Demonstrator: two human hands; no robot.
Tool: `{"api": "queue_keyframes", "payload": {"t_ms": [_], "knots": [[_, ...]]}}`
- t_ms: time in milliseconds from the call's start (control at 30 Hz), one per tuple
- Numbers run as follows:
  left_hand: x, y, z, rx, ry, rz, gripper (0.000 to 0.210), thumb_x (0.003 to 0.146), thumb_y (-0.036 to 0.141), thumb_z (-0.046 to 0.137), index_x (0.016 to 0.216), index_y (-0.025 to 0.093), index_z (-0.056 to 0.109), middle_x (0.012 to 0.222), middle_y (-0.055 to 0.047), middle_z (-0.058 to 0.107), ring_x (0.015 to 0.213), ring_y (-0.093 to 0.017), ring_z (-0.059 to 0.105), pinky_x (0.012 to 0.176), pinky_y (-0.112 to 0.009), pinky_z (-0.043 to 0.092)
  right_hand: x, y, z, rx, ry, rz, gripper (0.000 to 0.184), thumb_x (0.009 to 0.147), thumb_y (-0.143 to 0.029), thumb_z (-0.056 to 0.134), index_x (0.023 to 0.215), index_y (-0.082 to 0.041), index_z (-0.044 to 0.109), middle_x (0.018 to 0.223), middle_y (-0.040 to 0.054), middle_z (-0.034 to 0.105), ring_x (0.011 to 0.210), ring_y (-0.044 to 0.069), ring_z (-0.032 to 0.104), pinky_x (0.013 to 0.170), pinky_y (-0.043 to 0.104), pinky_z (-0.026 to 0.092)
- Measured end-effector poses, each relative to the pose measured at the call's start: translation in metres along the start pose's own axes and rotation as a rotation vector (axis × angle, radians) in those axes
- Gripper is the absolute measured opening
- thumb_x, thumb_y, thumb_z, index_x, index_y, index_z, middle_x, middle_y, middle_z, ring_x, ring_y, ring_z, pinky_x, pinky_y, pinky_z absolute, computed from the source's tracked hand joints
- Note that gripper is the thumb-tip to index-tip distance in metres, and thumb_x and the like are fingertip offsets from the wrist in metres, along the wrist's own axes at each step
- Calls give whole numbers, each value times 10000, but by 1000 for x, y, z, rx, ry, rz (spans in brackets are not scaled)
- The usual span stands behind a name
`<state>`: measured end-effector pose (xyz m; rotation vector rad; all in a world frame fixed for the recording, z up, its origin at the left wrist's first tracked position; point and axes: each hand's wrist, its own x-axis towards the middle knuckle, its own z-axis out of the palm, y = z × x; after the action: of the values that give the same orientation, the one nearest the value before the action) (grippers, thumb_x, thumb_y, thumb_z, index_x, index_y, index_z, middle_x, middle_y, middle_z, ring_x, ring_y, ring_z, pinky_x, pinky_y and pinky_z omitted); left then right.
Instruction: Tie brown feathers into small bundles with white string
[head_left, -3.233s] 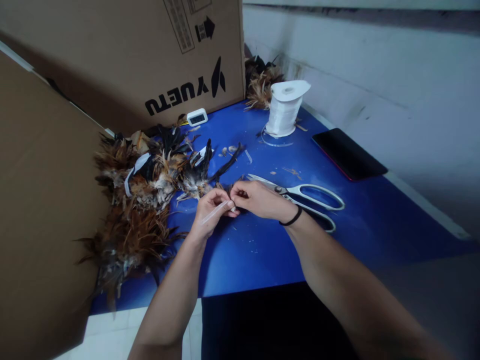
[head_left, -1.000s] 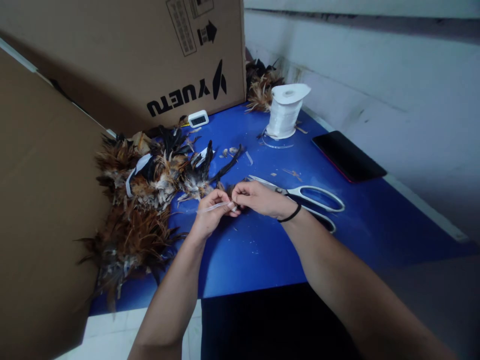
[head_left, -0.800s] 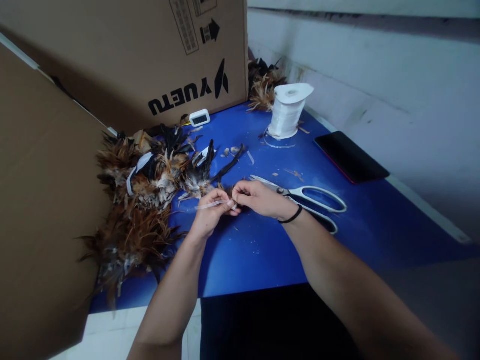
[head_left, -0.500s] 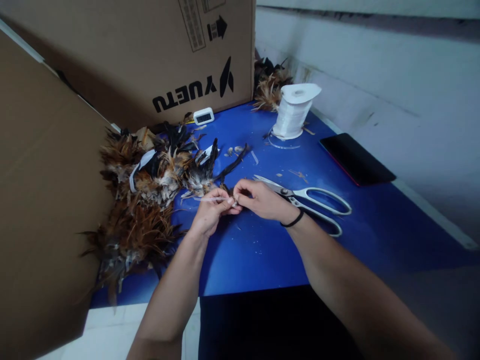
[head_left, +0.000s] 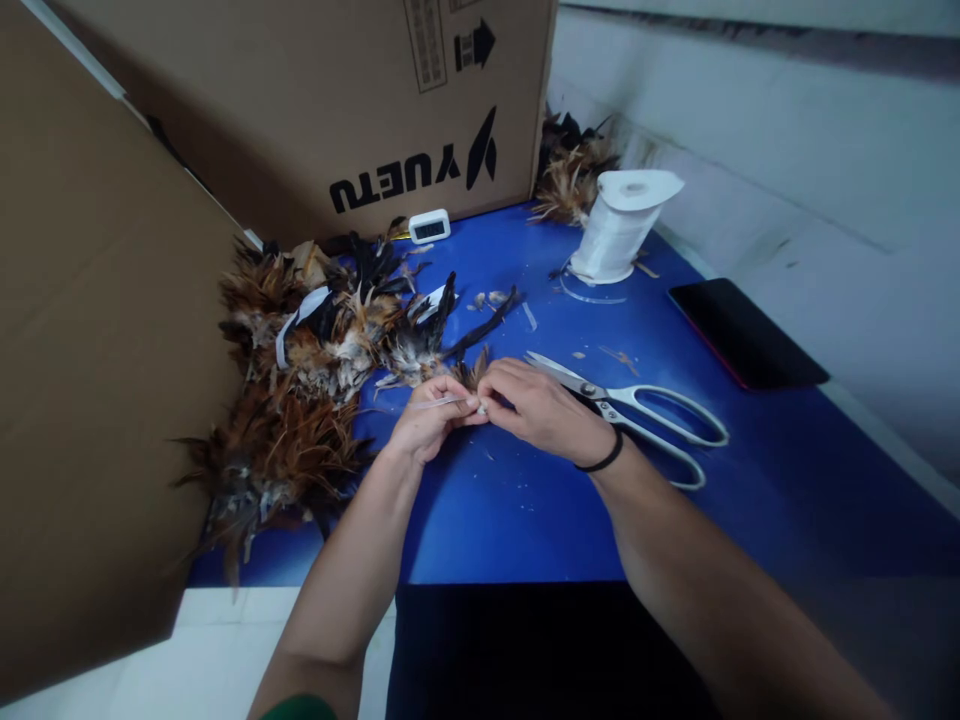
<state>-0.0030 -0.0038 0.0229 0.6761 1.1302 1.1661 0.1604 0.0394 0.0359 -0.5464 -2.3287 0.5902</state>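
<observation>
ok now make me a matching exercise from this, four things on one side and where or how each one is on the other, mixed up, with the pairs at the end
Things
1. pale strip
2. scissors
3. white spool
4. dark flat device

Places and states
A. standing on end in front of brown feathers
B. lying flat near the wall, with a red edge
C. at the thumb of the left hand
D. lying on the blue table, just beyond the right hand

Right pairs
1-C, 2-D, 3-A, 4-B
</observation>
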Motion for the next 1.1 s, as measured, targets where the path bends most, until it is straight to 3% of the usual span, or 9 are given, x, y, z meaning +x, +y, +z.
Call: {"api": "queue_keyframes", "payload": {"t_ms": [133, 300, 500, 833, 1100], "knots": [[1, 1, -2, 6, 3, 20, 333, 490, 181, 840, 634, 116, 548, 566, 18, 629, 589, -124, 652, 670, -304, 585, 0, 0, -3, 14, -1, 5, 137, 859, -147, 466, 750, -162, 547, 746, 34, 543, 722, 148, 494, 706, 288, 403], [-1, 4, -2, 27, -2, 59, 303, 539, 191, 822, 688, 120, 566, 608, 4, 655, 622, -123, 663, 677, -297, 590, -2, 2, -5, 205, 12, 220, 84, 817, -160, 532, 834, -176, 613, 798, 8, 618, 707, 118, 552, 665, 247, 416], [-3, 4, 3, 48, 29, 90, 359, 515, 198, 831, 689, 129, 525, 615, 12, 651, 603, -116, 656, 665, -293, 587, -1, 4, -6, 262, -44, 386, 98, 775, -186, 557, 784, -174, 653, 707, -8, 645, 606, 103, 547, 575, 233, 394], [-1, 1, 4, 136, 16, 239, 309, 556, 200, 795, 700, 136, 530, 623, 28, 613, 593, -100, 624, 624, -275, 570, 0, 4, 0, 173, -42, 376, 76, 773, -145, 538, 721, -168, 588, 676, -21, 589, 588, 89, 499, 583, 225, 355], [2, -3, 6, 262, 71, 414, 263, 581, 170, 757, 710, 143, 529, 676, 30, 600, 606, -73, 585, 612, -221, 533, 0, 5, 9, 41, -2, 367, 52, 762, -143, 519, 724, -174, 534, 678, -7, 560, 613, 107, 480, 589, 235, 338]]}}
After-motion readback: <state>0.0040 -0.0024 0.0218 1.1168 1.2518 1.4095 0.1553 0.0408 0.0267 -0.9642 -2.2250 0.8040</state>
